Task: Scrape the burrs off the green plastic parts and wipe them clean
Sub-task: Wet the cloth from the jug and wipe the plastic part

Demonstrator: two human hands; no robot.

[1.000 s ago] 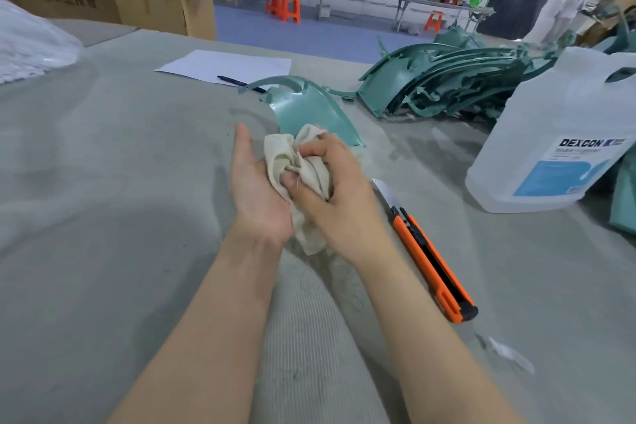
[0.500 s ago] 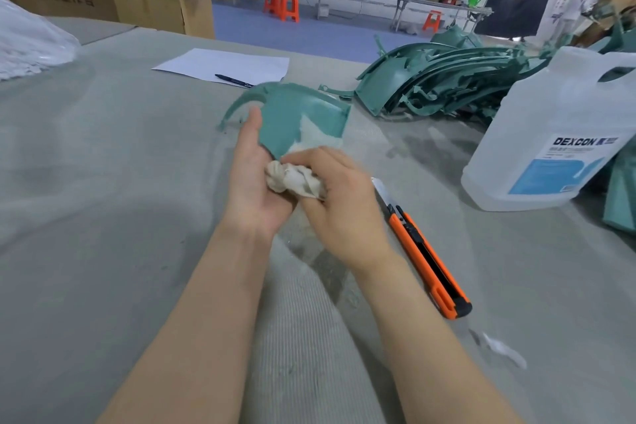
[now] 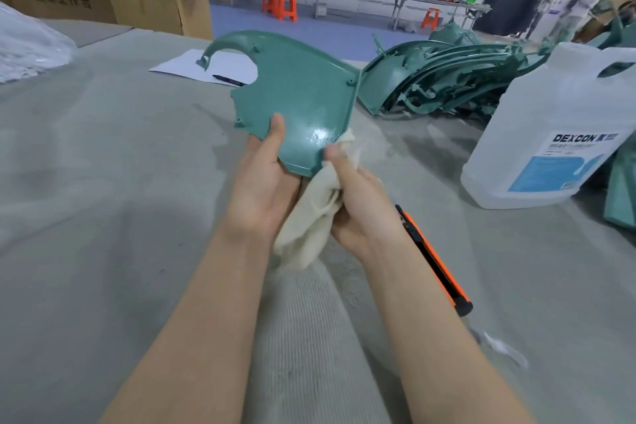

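Left hand (image 3: 263, 179) grips the green part (image 3: 299, 93) upright, thumb across its face. Right hand (image 3: 361, 203) pinches the cloth (image 3: 309, 217) against its lower edge.

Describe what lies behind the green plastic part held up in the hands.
Behind the green plastic part show a paper sheet and pen; their covered portions are hidden. The cloth wraps behind its lower corner.
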